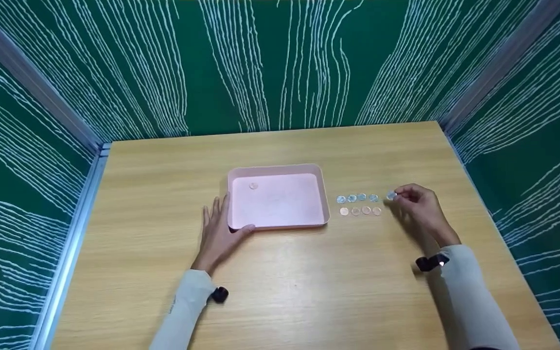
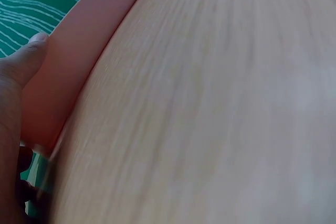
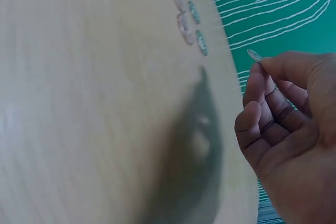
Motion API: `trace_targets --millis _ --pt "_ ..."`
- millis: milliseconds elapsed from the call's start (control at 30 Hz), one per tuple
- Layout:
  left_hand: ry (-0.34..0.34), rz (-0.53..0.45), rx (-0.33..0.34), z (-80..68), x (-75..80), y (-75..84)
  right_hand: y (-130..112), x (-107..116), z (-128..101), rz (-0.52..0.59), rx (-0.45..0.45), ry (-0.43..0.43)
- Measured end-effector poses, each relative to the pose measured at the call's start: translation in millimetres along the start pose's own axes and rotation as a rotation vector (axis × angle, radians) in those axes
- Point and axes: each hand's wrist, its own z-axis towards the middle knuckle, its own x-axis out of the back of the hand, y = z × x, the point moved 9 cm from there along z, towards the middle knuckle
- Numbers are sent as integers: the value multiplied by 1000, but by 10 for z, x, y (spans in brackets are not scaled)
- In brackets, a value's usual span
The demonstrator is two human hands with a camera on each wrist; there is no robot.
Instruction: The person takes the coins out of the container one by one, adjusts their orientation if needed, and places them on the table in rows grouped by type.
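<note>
My right hand pinches a small, clear bluish disc between thumb and fingertips, held up over the table. Its other fingers curl loosely in the right wrist view, where the disc appears nearly edge-on. To its left lie two short rows: several bluish discs behind, several pinkish discs in front. A shallow pink tray stands left of the rows. One pale disc lies inside, toward the back left. My left hand rests at the tray's front left corner, fingers extended along the side, thumb on the front rim.
The wooden table carries all of this. Green walls with wavy white lines rise behind and at both sides, with metal posts at the corners. A small black camera sits on each wrist.
</note>
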Motion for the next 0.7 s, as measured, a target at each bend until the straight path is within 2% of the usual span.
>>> trace_targets --millis 233,533,700 --pt "-2 -17 14 -8 10 19 110 -38 39 -59 -59 -29" --pt "1 -42 36 -26 10 3 106 -115 92 -110 -32 -25" --pt "9 -24 13 -21 23 16 123 -135 108 -163 -27 1"
